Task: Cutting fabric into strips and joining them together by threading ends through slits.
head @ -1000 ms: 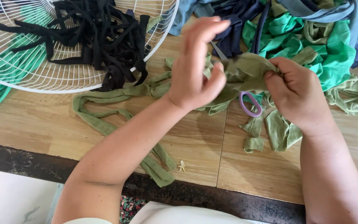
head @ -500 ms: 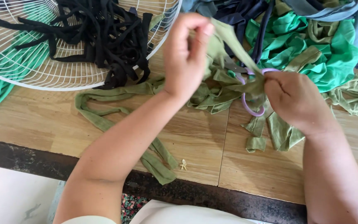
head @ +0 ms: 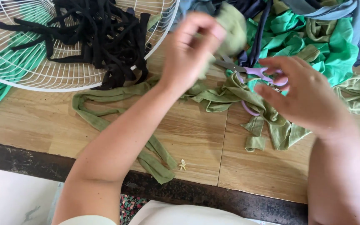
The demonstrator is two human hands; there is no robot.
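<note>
Left hand (head: 192, 50) pinches a blurred olive fabric strip (head: 230, 25) — apparently lifted above the scissors (head: 246, 71) — while right hand (head: 301, 96), fingers loose, hovers over them.

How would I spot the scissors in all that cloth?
Start at the wooden table, then go to the heap of green cloth at its far right. The scissors lie at the heap's near edge, beside the right hand: the only thing with lilac handles and metal blades.
</note>
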